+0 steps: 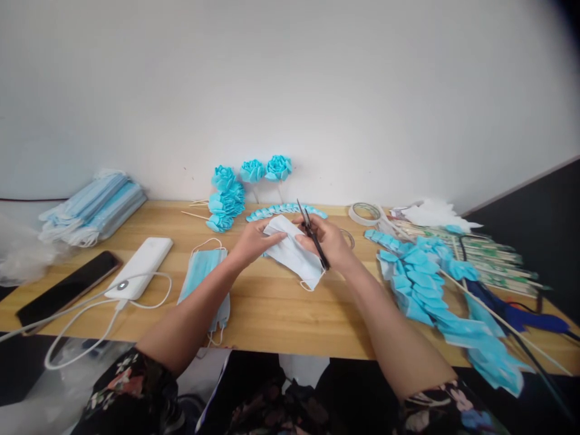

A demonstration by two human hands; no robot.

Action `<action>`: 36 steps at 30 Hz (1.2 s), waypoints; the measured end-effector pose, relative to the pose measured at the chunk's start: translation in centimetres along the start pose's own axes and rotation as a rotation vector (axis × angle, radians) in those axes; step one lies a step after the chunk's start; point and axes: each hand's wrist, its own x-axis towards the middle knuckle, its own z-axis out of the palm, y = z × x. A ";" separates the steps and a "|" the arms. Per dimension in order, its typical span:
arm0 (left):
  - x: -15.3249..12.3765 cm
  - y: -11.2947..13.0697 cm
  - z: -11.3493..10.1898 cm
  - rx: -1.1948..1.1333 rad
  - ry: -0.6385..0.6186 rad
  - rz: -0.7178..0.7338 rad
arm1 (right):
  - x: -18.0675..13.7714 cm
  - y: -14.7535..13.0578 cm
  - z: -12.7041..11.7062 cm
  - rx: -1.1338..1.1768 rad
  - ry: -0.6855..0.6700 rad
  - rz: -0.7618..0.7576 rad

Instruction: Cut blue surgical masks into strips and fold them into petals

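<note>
Apparently we position a white, rectangular fabric mask: left hand pinching it, right hand gripping it plus slender, dark metal scissors; cutting would call for turning them.

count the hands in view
2: the left hand pinches the pale mask near its upper left; the right hand, at its upper right, holds the scissors. Some fingers are hidden.

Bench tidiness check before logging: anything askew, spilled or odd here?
Yes, two things. At the right, a blue strip hangs past the table's front edge. At the left, a white cable loops out past that edge. Both look odd because they overhang and might snag. No spill is visible.
</note>
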 end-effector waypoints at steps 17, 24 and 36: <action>-0.1 -1.7 1.2 -0.289 -0.058 -0.069 | 0.5 0.1 -1.0 0.217 0.310 0.108; 0.0 -1.0 1.1 -0.349 -0.039 -0.077 | 0.8 0.4 -2.4 0.317 0.451 0.121; -0.1 -1.2 1.6 -0.388 -0.012 -0.127 | 0.6 0.4 -1.1 0.304 0.303 0.158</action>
